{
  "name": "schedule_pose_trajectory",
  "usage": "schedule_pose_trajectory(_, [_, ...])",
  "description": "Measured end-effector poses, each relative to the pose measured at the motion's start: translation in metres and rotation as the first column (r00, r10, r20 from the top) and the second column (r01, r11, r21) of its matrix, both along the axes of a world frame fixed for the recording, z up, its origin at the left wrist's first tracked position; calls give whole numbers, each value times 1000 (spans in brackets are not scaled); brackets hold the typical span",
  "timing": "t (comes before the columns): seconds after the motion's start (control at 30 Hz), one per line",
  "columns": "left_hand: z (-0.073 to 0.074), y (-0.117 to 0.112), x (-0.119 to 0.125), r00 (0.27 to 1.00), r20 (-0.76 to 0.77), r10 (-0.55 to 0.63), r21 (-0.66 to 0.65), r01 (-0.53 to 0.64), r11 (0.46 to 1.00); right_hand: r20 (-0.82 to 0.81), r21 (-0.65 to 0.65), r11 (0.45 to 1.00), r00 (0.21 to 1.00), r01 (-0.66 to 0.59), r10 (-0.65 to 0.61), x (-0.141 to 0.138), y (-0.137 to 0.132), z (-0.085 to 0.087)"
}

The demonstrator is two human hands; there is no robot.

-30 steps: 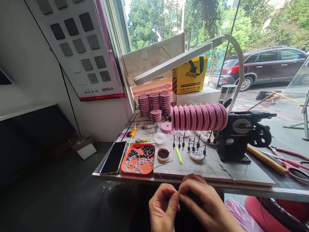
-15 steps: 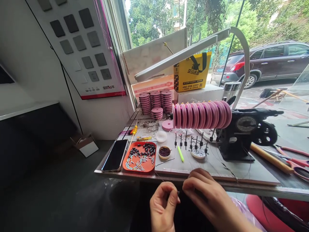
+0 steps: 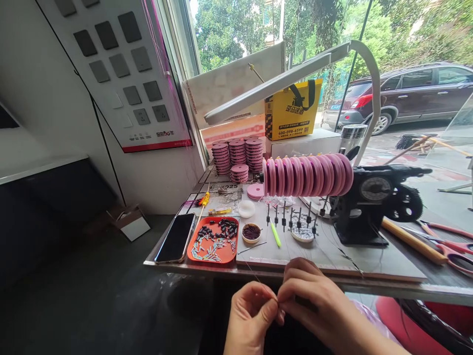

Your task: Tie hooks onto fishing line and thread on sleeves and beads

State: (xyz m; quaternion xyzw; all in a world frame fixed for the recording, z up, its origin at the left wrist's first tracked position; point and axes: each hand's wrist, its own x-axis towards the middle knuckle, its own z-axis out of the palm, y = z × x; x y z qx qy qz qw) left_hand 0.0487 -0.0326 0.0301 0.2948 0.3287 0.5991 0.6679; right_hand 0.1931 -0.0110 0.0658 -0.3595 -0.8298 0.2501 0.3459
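Just below the front edge of the table, my left hand (image 3: 253, 310) pinches a thin line (image 3: 254, 272) between thumb and forefinger. The line runs up from the fingers toward the table edge. My right hand (image 3: 314, 301) is closed in a pinch, its fingertips touching those of the left. Whatever lies between the right fingertips is too small and covered to make out. Beyond the hands, an orange tray (image 3: 192, 254) holds black pieces and small pale tubes. Beside it are a small dish of dark pieces (image 3: 252, 231), a light-green stick tool (image 3: 275, 235) and several upright black pins (image 3: 284, 215).
A black winding device (image 3: 362, 212) carries a row of pink spools (image 3: 308, 176); more pink spools (image 3: 238, 153) are stacked behind. A phone (image 3: 176, 238) lies at left. Scissors (image 3: 456, 256) and a wooden rod (image 3: 414, 241) lie at right. A lamp arm (image 3: 281, 86) spans above.
My hands have come together: the left moved slightly right and its fingertips now meet the right hand's. A dark speck seen at the left fingertips before is now covered.
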Motion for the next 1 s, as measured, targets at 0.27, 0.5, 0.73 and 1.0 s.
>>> schedule_pose_trajectory(0.27, [-4,0,1,994,104,-39,7,38,999,-139,-213,973,989,-82,53,2,0,3])
schedule_pose_trajectory(0.5, [-7,1,-9,971,-53,-234,-33,233,972,-135,-178,982,990,-57,33,5,0,8])
schedule_pose_trajectory(0.73, [-9,5,-5,938,-258,-232,62,256,965,-234,-217,970,970,-113,61,9,0,3])
schedule_pose_trajectory(1.0, [-11,4,9,978,-181,-104,205,141,969,-519,-410,890,853,-202,-46,10,3,-16])
